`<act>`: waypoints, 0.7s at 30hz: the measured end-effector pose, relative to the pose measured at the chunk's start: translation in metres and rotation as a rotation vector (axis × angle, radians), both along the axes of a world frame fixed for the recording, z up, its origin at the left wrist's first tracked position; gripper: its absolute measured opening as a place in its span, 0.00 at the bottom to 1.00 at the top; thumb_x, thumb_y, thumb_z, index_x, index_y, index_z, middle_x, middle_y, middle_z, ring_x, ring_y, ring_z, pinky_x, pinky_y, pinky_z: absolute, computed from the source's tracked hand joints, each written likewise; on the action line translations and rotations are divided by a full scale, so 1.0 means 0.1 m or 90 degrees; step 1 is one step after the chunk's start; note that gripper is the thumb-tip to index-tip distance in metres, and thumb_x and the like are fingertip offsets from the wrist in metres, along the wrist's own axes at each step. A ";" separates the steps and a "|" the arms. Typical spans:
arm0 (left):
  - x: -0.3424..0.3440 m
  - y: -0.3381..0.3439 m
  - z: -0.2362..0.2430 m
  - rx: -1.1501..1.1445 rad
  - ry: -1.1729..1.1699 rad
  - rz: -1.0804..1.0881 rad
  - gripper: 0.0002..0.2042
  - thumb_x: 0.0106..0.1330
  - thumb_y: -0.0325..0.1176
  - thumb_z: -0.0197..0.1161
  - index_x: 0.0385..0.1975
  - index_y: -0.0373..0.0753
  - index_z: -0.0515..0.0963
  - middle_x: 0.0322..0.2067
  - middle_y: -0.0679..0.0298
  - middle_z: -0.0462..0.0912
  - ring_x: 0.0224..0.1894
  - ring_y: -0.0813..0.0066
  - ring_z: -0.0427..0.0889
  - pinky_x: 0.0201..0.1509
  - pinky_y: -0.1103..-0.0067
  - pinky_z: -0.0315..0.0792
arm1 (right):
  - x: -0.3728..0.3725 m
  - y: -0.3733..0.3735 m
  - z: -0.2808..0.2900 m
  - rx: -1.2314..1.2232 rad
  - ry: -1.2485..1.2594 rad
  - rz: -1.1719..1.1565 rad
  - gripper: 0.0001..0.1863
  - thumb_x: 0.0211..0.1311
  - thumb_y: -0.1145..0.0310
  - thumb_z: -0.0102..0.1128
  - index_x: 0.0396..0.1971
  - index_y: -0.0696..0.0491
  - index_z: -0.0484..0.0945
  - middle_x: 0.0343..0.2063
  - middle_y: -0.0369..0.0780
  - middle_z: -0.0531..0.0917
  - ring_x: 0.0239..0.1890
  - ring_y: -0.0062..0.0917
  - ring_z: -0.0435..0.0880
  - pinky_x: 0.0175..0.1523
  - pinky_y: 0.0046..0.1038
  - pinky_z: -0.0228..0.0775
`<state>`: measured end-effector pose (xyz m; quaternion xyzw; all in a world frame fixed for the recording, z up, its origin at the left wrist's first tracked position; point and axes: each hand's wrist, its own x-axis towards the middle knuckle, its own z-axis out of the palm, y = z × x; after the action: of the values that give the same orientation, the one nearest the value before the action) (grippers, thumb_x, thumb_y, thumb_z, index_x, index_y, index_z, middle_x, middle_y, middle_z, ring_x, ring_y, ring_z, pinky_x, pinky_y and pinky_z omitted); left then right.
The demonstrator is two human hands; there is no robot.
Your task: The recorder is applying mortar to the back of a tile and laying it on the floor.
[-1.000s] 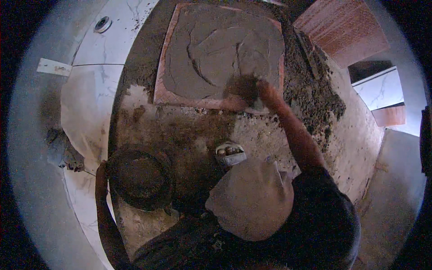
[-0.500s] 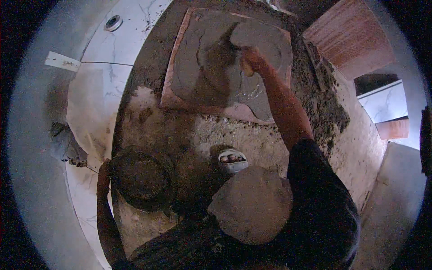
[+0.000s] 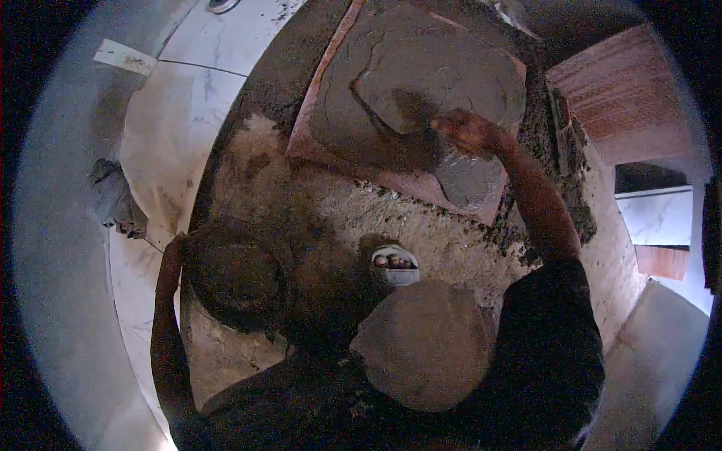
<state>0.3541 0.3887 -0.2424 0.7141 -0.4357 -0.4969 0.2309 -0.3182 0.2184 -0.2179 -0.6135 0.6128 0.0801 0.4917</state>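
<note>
A large square tile (image 3: pixel 302 143), pinkish-brown at its bare edges, lies ahead under a thick layer of wet grey mortar (image 3: pixel 421 60). Over its near right part my right hand (image 3: pixel 470 131) is closed round the handle of what looks like a trowel; the blade is hidden in the dark, shadowed mortar. My left hand (image 3: pixel 174 252), low on the left, is bent over the rim of a round dark bucket (image 3: pixel 237 278). The inside of the bucket is too dark to make out, and the fingers there are partly hidden.
White marbled tiles (image 3: pixel 180 120) run along the left, with a grey crumpled bag (image 3: pixel 116 195) beside them. Another reddish tile (image 3: pixel 624 98) leans at the right. My foot in a white sandal (image 3: pixel 395 264) stands between bucket and tile. Loose dark mortar (image 3: pixel 560 173) borders the tile.
My right hand has come nearer and right across the mortar, spreading its surface differently. The view has shifted, so the tile sits farther right. My left hand stays at the bucket.
</note>
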 end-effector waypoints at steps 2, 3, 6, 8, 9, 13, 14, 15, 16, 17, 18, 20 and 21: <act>0.05 0.01 -0.01 0.031 0.006 -0.016 0.21 0.67 0.48 0.42 0.41 0.35 0.74 0.39 0.64 0.76 0.42 0.77 0.72 0.50 0.78 0.63 | 0.03 -0.04 0.04 -0.138 -0.009 0.180 0.25 0.63 0.48 0.42 0.50 0.52 0.69 0.37 0.43 0.78 0.38 0.31 0.76 0.46 0.32 0.69; 0.07 -0.01 -0.01 0.060 0.017 -0.021 0.21 0.68 0.47 0.42 0.42 0.34 0.74 0.40 0.64 0.76 0.43 0.77 0.72 0.51 0.79 0.63 | 0.03 -0.12 0.03 -0.300 -0.039 0.383 0.26 0.63 0.47 0.41 0.50 0.52 0.69 0.38 0.44 0.78 0.43 0.34 0.75 0.51 0.33 0.66; 0.08 -0.07 0.02 0.123 0.042 -0.039 0.22 0.68 0.47 0.42 0.43 0.33 0.73 0.40 0.64 0.76 0.43 0.77 0.72 0.51 0.78 0.63 | -0.08 -0.40 -0.12 -0.242 0.125 0.334 0.26 0.63 0.47 0.39 0.51 0.51 0.68 0.40 0.45 0.77 0.47 0.39 0.72 0.54 0.37 0.63; 0.05 -0.07 0.04 0.105 0.051 -0.027 0.22 0.68 0.46 0.42 0.43 0.33 0.73 0.39 0.64 0.77 0.43 0.77 0.72 0.50 0.78 0.64 | -0.12 -0.72 -0.35 -0.308 0.159 0.289 0.26 0.63 0.47 0.38 0.52 0.50 0.68 0.41 0.46 0.76 0.47 0.40 0.72 0.54 0.38 0.62; 0.03 -0.05 0.05 0.074 0.074 -0.030 0.22 0.68 0.46 0.42 0.43 0.33 0.74 0.39 0.64 0.77 0.42 0.77 0.72 0.49 0.78 0.64 | -0.20 -0.77 -0.48 -0.351 0.164 0.265 0.26 0.63 0.47 0.38 0.52 0.50 0.68 0.42 0.47 0.76 0.48 0.41 0.72 0.54 0.38 0.62; 0.03 0.00 0.08 -0.003 -0.014 -0.021 0.22 0.68 0.47 0.42 0.41 0.32 0.74 0.37 0.64 0.78 0.41 0.77 0.73 0.48 0.78 0.65 | -0.59 -0.93 -0.95 -0.505 0.255 0.437 0.23 0.61 0.54 0.42 0.51 0.53 0.67 0.41 0.50 0.74 0.46 0.44 0.71 0.54 0.40 0.61; 0.06 0.00 0.08 0.052 -0.042 -0.064 0.22 0.67 0.47 0.43 0.42 0.32 0.74 0.37 0.64 0.78 0.40 0.77 0.73 0.47 0.79 0.66 | -0.70 -0.97 -1.04 -0.545 0.283 0.505 0.23 0.60 0.57 0.44 0.51 0.55 0.67 0.41 0.51 0.74 0.45 0.44 0.71 0.53 0.40 0.61; 0.08 -0.02 0.08 0.072 -0.054 -0.093 0.23 0.67 0.48 0.43 0.42 0.32 0.74 0.37 0.64 0.78 0.39 0.77 0.73 0.46 0.79 0.66 | -0.82 -0.91 -1.12 -0.649 0.257 0.520 0.23 0.59 0.59 0.45 0.51 0.56 0.66 0.42 0.51 0.73 0.46 0.44 0.71 0.54 0.40 0.60; 0.11 -0.04 0.07 0.101 -0.071 -0.090 0.23 0.67 0.48 0.43 0.42 0.32 0.74 0.37 0.64 0.78 0.39 0.77 0.73 0.46 0.79 0.66 | -0.92 -0.85 -1.15 -0.647 0.279 0.537 0.23 0.58 0.62 0.46 0.51 0.57 0.65 0.42 0.51 0.72 0.46 0.45 0.70 0.54 0.40 0.60; 0.12 -0.06 0.06 0.072 -0.077 -0.074 0.23 0.67 0.49 0.44 0.42 0.33 0.74 0.37 0.64 0.78 0.38 0.77 0.73 0.45 0.79 0.66 | -0.96 -0.72 -1.18 -0.570 0.305 0.528 0.24 0.56 0.64 0.47 0.53 0.58 0.63 0.45 0.51 0.71 0.49 0.44 0.68 0.55 0.40 0.59; 0.12 -0.06 0.06 0.097 -0.104 -0.052 0.23 0.66 0.49 0.45 0.42 0.33 0.74 0.36 0.64 0.78 0.38 0.77 0.73 0.43 0.79 0.66 | -0.94 -0.59 -1.19 -0.494 0.332 0.516 0.25 0.55 0.66 0.47 0.54 0.58 0.62 0.48 0.52 0.69 0.52 0.43 0.66 0.55 0.39 0.58; 0.11 -0.06 0.08 0.081 -0.070 -0.058 0.22 0.66 0.49 0.46 0.42 0.34 0.74 0.36 0.63 0.77 0.38 0.76 0.73 0.42 0.79 0.66 | -0.91 0.01 -1.01 -0.385 0.349 0.486 0.26 0.54 0.67 0.48 0.55 0.58 0.61 0.52 0.53 0.66 0.55 0.44 0.64 0.56 0.39 0.58; 0.09 -0.04 0.10 0.106 -0.079 -0.057 0.22 0.66 0.49 0.46 0.42 0.34 0.74 0.35 0.63 0.77 0.37 0.76 0.73 0.41 0.80 0.66 | -0.81 0.29 -0.84 -0.482 0.278 0.440 0.26 0.53 0.67 0.49 0.54 0.59 0.62 0.52 0.53 0.66 0.54 0.45 0.64 0.55 0.38 0.59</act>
<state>0.3632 0.3845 -0.2328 0.7398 -0.4379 -0.4964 0.1205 -0.3992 0.2477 -0.3021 -0.8818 0.4495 0.1358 0.0436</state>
